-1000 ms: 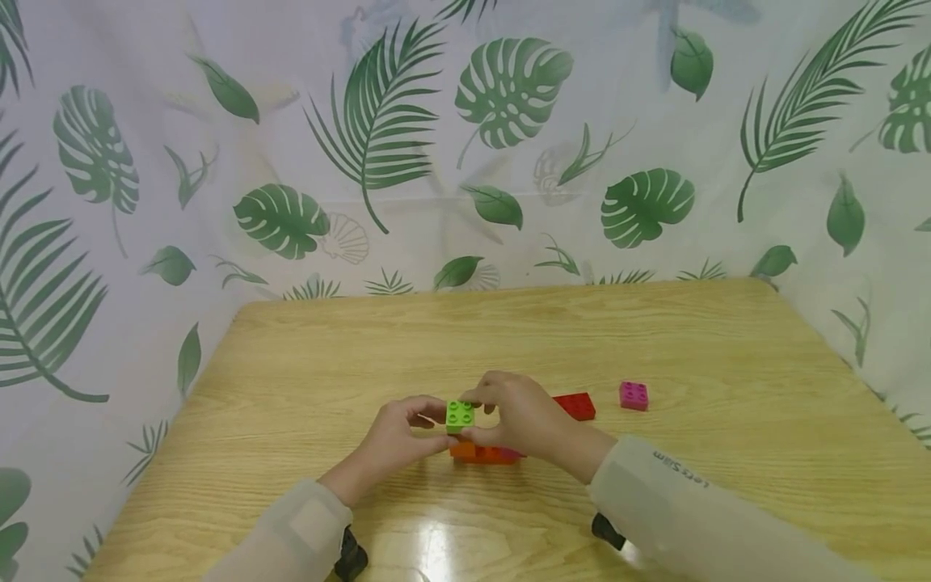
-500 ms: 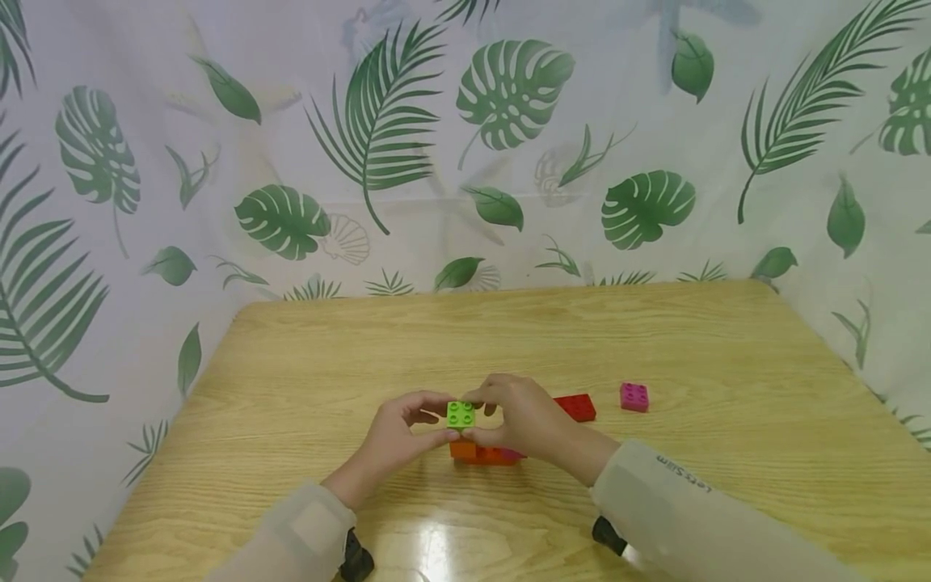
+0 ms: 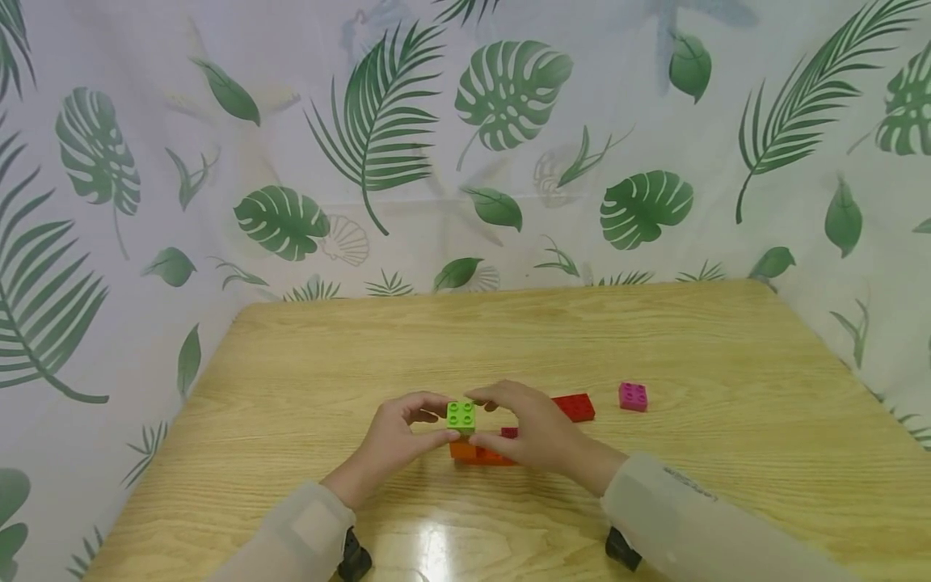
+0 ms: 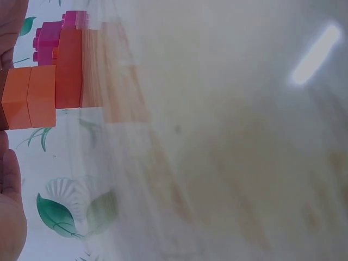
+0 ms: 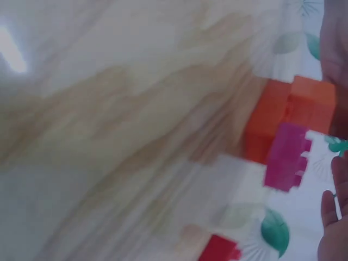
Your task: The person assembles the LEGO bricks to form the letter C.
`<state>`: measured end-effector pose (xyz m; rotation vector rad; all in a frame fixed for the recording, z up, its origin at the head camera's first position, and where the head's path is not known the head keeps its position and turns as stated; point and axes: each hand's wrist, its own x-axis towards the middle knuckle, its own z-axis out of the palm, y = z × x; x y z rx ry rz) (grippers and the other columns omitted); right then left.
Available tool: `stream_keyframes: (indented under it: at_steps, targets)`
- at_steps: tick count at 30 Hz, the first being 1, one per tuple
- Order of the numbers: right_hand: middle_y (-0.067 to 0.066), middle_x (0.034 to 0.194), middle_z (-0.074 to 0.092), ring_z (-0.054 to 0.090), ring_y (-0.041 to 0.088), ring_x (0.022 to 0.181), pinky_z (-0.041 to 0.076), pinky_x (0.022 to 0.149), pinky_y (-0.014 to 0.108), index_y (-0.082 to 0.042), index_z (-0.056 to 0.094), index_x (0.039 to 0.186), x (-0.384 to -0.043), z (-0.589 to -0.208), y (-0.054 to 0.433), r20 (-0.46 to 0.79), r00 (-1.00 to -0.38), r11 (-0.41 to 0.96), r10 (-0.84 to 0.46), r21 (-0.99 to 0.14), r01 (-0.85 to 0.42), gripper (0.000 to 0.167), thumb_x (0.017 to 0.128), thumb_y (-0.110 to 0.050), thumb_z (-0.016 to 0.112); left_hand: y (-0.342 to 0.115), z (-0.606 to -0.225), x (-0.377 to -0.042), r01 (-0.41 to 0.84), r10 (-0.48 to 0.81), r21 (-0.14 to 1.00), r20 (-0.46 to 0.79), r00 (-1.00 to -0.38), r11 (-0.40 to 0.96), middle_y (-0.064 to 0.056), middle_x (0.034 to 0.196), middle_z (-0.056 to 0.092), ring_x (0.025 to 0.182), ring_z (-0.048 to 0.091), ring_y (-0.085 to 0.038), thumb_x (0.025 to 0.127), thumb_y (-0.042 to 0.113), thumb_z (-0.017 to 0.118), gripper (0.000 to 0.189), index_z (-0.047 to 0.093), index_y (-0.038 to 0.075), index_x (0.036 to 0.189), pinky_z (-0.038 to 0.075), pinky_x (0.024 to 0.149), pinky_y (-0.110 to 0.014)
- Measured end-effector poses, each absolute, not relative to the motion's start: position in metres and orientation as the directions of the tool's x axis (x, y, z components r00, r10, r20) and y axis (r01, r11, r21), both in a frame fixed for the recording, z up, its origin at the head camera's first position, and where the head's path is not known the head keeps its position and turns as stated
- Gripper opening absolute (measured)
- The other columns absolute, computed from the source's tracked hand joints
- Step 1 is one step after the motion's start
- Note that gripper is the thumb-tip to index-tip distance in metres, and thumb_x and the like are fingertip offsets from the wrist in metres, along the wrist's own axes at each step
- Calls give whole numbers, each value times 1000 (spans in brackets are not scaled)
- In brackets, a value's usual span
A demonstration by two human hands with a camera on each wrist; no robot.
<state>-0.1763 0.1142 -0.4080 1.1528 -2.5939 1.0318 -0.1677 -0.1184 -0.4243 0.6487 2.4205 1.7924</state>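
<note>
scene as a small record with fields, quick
surface: yellowish wood-grain tabletop
stack top: lime-green square plastic block, studs up
under it: orange plastic block on a longer red-orange plastic block
also on that: magenta studded plastic block
left hand: pinches the lime-green block from the left
right hand: beside the stack's right; contact unclear
apart: red plastic block, pink square plastic block farther right

A square lime-green brick (image 3: 461, 415), four studs up, tops the left end of a stepped orange stack (image 3: 463, 449) bearing a magenta brick (image 5: 285, 156) at right.
</note>
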Motion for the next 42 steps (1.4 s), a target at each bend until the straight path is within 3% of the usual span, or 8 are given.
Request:
stream_keyframes:
  at_steps: [9,19,26,42]
  targets:
    - [3,121,61,58,20,106,48,91,45,-8,57,129,-183,-422,150,428,-661,457,-617,-489,-743,56,79,-25,79,-112,-402,-157,270,349,931,174,-921,246,-15,106,66,101,59,-35,81,-2,73,31,65,-5,110,46,92,-50]
    - [3,126,59,54,25,116,44,96,48,-9,57,130,-198,-435,189,386,-707,531,-593,-472,-704,62,76,-28,82,-111,-392,-151,265,347,933,171,-922,244,-16,106,66,100,59,-38,81,-2,73,30,65,-6,110,45,91,-53]
    - [6,131,55,52,29,118,42,96,52,-8,54,134,-206,-440,208,298,-764,612,-572,-465,-640,66,79,-36,78,-116,-417,-164,272,352,932,178,-919,240,-12,108,66,101,60,-31,81,1,75,33,66,-2,112,47,92,-48]
    - [5,119,61,57,25,107,45,92,46,-10,55,131,-214,-444,219,143,-822,708,-551,-441,-552,61,82,-38,75,-118,-424,-168,270,352,934,177,-919,234,-8,106,66,101,60,-27,80,7,77,34,67,2,113,47,92,-45]
